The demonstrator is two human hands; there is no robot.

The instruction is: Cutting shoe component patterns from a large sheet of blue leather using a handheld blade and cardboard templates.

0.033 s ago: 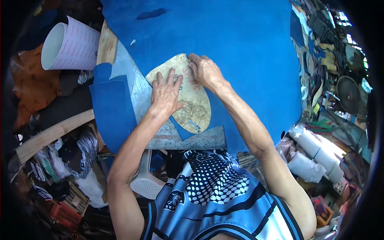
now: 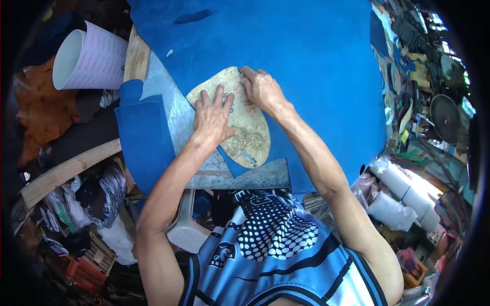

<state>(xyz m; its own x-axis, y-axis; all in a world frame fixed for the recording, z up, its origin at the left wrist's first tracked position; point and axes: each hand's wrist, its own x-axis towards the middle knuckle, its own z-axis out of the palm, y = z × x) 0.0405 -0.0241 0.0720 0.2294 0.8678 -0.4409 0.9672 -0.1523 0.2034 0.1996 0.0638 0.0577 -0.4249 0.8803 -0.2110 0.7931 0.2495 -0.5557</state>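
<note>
Directions are being taken from the centre of the tan template (image 2: 249,135). The template, a rounded, tapering piece with red markings and worn patches, is being supported on a blue sheet (image 2: 326,92), and its lower tip is lying near the sheet's cut edge at 6 o'clock.

The left hand (image 2: 212,118) is being laid flat across the template's 9 o'clock side; its fingers are being spread wide, with the fingertips pointing toward 12 o'clock and the thumb toward 3 o'clock. The right hand (image 2: 265,91) is being placed against the template's edge at 1 o'clock, with its fingers being curled inward; whether a tool is being gripped cannot be told.

A grey work board (image 2: 260,176) is being exposed at 6 o'clock. Blue cut pieces (image 2: 145,130) are being draped over the bench side at 9 o'clock. A white printed roll (image 2: 97,58) is being kept at 10 o'clock, a white stool (image 2: 189,237) at 7 o'clock, and plastic-wrapped rolls (image 2: 408,199) at 4 o'clock.
</note>
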